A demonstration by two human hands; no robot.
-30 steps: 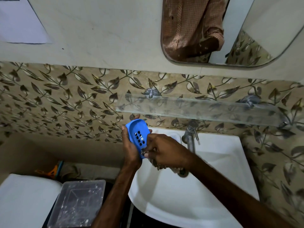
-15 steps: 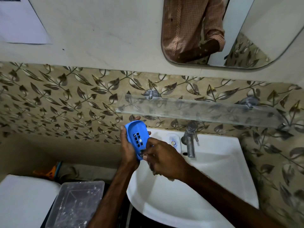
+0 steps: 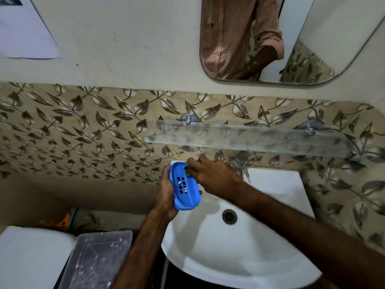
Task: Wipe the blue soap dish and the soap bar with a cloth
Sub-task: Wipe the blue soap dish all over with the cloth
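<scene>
Since a second ago my right hand [image 3: 210, 176] has slid from the lower end of the blue soap dish [image 3: 184, 187] to its upper end, at frame centre over the sink [image 3: 239, 257]. My left hand [image 3: 166, 193] grips the dish's left edge; I judge the rubbing is covering the dish's far end, though whether the right fingers pinch a cloth I cannot tell.

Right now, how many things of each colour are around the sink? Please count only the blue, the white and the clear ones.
Blue: 1, the soap dish held in the left hand.
White: 1, the sink.
Clear: 2, the glass shelf and the plastic box.
Total: 4
</scene>
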